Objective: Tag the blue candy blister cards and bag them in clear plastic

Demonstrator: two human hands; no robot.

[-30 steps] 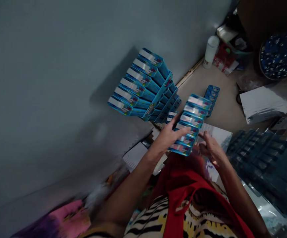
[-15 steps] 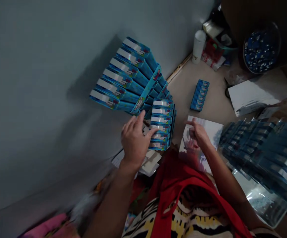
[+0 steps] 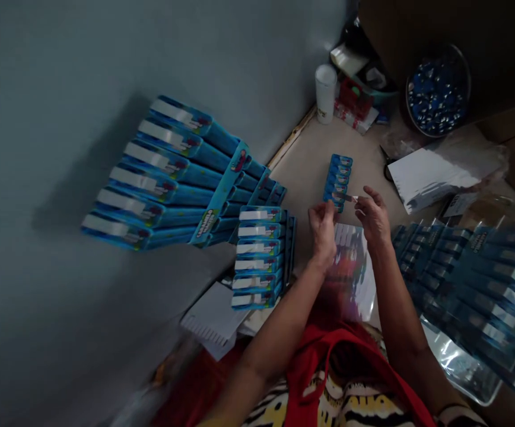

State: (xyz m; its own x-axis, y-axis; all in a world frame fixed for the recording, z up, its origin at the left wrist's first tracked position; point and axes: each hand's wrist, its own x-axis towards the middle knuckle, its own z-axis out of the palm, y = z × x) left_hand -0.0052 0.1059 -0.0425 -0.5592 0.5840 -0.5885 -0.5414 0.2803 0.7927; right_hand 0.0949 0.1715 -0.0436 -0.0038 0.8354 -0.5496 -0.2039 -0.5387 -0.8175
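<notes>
So the right hand point(image 3: 375, 222) has its thumb and fingers pinched on one end of a thin strip point(image 3: 345, 196), up in front of the row of small blue packs point(image 3: 338, 175) on the table point(image 3: 302, 172). The left hand point(image 3: 323, 234) has its fingertips drawn together right by the other end, but it's dark and blurry there, so I can't tell if that grip has the strip or just sits beside it.

My worry: if only one side has it, something that thin could twist or curl onto itself. Hands are so near the little row that a careless knuckle might knock it askew. The shorter blue stack point(image 3: 257, 249) stands near the left forearm, so an elbow swinging out could topple it, maybe into the big fanned stack point(image 3: 172, 169) beside it.
</notes>
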